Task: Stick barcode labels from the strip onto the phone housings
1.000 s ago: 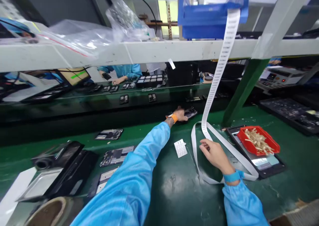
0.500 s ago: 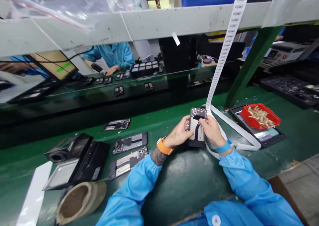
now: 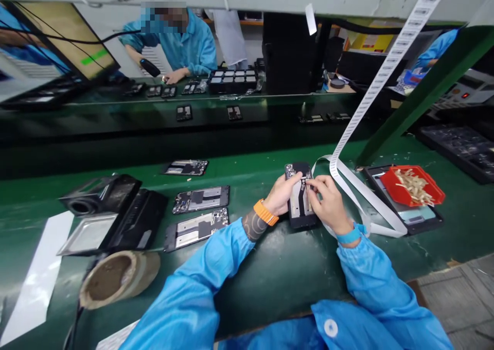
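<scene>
An opened phone [image 3: 300,211] with its circuit board and a black ribbon cable [image 3: 302,198] showing is held above the green bench. My left hand [image 3: 283,193] grips it by the left side, thumb across the board. On the upper right part of the phone, the fingers of my right hand [image 3: 326,200] are pinched together beside the end of the ribbon cable. What sits between those fingertips is too small to make out. Two more opened phones [image 3: 204,199] [image 3: 197,230] lie to the left, and another phone [image 3: 187,167] lies behind them.
A barcode label strip [image 3: 370,98] hangs down and loops beside my right hand. A red tray [image 3: 432,185] of small pale pieces stands on the right. Leftward are a black device [image 3: 131,221] and a round pot [image 3: 150,270]. A person [image 3: 193,46] works across the bench.
The view has tilted down. My left thumb has moved up onto the phone's board, and my right hand has shifted from gripping the phone's side to pinching over its upper right part.
</scene>
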The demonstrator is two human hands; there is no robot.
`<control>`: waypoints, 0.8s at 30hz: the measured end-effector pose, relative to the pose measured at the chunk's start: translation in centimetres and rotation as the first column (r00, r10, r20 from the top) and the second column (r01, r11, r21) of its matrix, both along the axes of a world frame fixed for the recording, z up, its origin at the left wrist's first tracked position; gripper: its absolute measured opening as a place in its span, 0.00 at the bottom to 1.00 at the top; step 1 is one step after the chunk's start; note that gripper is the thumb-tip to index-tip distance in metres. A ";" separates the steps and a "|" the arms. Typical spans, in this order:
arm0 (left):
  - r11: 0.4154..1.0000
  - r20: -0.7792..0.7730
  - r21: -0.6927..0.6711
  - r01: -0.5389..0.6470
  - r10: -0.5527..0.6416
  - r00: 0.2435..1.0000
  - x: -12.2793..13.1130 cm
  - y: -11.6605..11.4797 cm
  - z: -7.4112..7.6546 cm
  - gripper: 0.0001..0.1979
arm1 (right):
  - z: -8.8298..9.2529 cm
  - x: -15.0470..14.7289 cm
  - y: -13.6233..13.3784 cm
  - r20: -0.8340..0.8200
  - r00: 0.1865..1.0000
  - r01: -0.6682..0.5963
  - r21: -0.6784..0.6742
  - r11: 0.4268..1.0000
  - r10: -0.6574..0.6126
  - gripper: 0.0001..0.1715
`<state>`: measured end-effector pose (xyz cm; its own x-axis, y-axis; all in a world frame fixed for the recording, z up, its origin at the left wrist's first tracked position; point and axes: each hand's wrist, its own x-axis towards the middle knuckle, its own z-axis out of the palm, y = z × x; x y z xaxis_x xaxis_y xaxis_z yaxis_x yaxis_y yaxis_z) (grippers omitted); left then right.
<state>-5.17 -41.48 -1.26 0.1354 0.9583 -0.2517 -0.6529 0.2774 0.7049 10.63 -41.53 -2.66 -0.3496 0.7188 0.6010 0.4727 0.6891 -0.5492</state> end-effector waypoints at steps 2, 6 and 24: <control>0.999 0.015 0.003 0.043 -0.043 0.999 -0.1 -0.3 0.3 0.14 | 0.2 0.1 0.0 0.021 1.000 -0.005 -0.014 1.000 0.005 0.10; 0.991 0.039 0.032 0.127 -0.128 0.991 -0.3 -0.5 0.4 0.18 | 0.8 0.6 -0.1 0.042 0.998 -0.034 -0.094 0.995 0.038 0.06; 0.972 0.220 -0.236 -0.005 0.059 0.974 -1.0 0.4 1.5 0.40 | 4.3 1.3 -2.3 0.029 0.913 -0.387 -0.250 0.888 0.406 0.07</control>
